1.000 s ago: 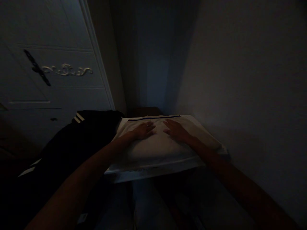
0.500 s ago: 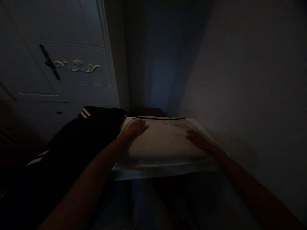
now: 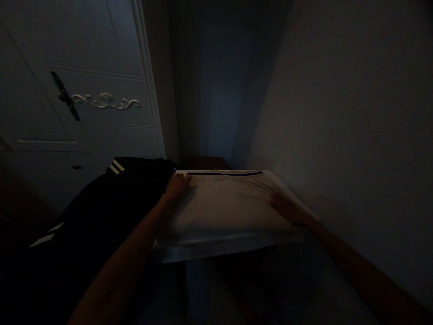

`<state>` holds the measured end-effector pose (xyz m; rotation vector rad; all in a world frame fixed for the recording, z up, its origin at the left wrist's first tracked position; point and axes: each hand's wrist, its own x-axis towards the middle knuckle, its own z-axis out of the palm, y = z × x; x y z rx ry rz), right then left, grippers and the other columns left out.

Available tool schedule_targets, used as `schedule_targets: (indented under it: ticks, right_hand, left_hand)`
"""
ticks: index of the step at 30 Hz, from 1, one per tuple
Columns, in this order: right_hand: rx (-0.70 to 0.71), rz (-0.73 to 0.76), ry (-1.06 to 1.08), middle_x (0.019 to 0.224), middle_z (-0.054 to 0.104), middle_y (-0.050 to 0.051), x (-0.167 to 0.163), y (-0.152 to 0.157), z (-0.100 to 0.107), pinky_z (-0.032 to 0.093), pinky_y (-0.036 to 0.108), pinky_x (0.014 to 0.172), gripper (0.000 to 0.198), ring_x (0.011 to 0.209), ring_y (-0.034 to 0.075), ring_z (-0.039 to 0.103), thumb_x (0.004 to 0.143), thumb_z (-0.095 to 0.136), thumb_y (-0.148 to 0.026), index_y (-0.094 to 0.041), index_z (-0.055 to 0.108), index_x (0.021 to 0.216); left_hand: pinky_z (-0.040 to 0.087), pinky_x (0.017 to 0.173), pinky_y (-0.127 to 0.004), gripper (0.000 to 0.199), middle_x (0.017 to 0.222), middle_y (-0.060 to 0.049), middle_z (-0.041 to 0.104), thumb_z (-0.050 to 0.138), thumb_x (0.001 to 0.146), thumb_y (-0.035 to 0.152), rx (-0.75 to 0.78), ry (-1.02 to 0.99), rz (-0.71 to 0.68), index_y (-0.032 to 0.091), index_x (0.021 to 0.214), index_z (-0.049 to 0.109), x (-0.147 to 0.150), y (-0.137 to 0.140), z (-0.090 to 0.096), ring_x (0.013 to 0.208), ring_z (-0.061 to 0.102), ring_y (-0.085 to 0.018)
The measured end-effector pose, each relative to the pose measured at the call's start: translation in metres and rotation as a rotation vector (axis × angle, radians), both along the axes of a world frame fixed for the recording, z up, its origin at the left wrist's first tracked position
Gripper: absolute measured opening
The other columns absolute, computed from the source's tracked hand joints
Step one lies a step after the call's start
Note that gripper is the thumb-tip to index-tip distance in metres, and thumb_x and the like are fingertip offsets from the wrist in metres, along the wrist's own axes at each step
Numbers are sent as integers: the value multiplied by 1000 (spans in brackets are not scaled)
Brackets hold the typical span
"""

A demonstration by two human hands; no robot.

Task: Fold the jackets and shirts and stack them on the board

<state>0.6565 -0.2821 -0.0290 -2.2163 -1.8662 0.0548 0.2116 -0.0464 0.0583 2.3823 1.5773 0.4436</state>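
Note:
A pale cloth [image 3: 230, 203], likely a garment, lies spread over a white flat surface [image 3: 230, 247]. A dark blue stripe runs along its far edge. My left hand [image 3: 177, 185] rests at the cloth's far left corner, fingers stretched forward. Near the right side, my right hand [image 3: 287, 210] lies flat on the cloth with its fingers apart. Dim light hides the finer details of the fingers and fabric.
Dark clothing [image 3: 135, 189] with white stripes is heaped close on the left. Behind it stands a white door [image 3: 111, 140] with a dark handle [image 3: 65, 95]. A bare wall [image 3: 348, 126] rises close on the right. Something brown [image 3: 204, 162] sits beyond the far edge.
My left hand has slid left to the cloth's edge. My right hand has shifted slightly right and nearer. The cloth looks smoother, and the view has tilted a little.

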Motion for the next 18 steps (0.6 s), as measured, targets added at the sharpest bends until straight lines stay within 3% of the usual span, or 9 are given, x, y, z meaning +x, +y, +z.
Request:
schedule_targets:
  ticks: [3, 5, 7, 10, 12, 14, 18]
  right_hand:
    - [-38, -51, 21, 152, 40, 11, -5, -13, -1, 25, 48, 119, 61, 143, 27, 34, 92, 33, -52, -17, 51, 139]
    - [-58, -59, 46, 150, 42, 9, -9, -19, 7, 26, 46, 119, 58, 142, 27, 36, 92, 34, -50, -19, 54, 137]
    - [-104, -49, 78, 145, 50, 10, -13, -19, 22, 32, 44, 117, 55, 136, 27, 44, 94, 33, -50, -19, 59, 132]
    - [-163, -152, 93, 130, 63, 12, -14, -5, 51, 39, 42, 111, 50, 123, 29, 57, 94, 38, -51, -19, 67, 120]
    - [-143, -277, 68, 129, 63, 14, -11, 12, 66, 40, 40, 109, 48, 124, 29, 56, 93, 44, -50, -17, 66, 120]
    - [-111, -372, 44, 135, 57, 20, -7, 29, 74, 39, 41, 108, 54, 128, 32, 51, 92, 48, -49, -11, 59, 128]
    - [-139, -503, 89, 135, 52, 31, -2, 49, 70, 46, 43, 98, 73, 124, 37, 54, 90, 51, -55, 3, 49, 135]
  left_hand:
    - [40, 107, -35, 53, 137, -15, 55, 34, 95, 49, 80, -152, 3, 15, 131, 53, -8, -53, 17, 128, 51, -26]
    - [44, 105, -37, 53, 138, -10, 55, 37, 93, 55, 104, -562, 81, 22, 131, 53, -12, -110, 13, 126, 52, -25]
    - [47, 103, -40, 49, 135, -6, 57, 37, 92, 58, -28, -903, 182, 32, 131, 49, -12, -171, -9, 126, 53, -23]
    - [49, 100, -41, 57, 134, -9, 57, 54, 82, 55, -300, -1239, 238, 34, 134, 43, -1, -241, -64, 126, 54, -24]
    - [50, 96, -46, 65, 130, -13, 59, 61, 77, 55, -483, -1446, 296, 29, 134, 45, 7, -260, -96, 122, 57, -30]
    - [51, 93, -48, 66, 128, -15, 60, 67, 72, 55, -582, -1645, 339, 26, 128, 49, 11, -260, -112, 118, 59, -32]
    - [48, 99, -42, 57, 126, -8, 61, 70, 72, 48, -597, -1861, 371, 31, 123, 52, 4, -234, -101, 122, 57, -25]
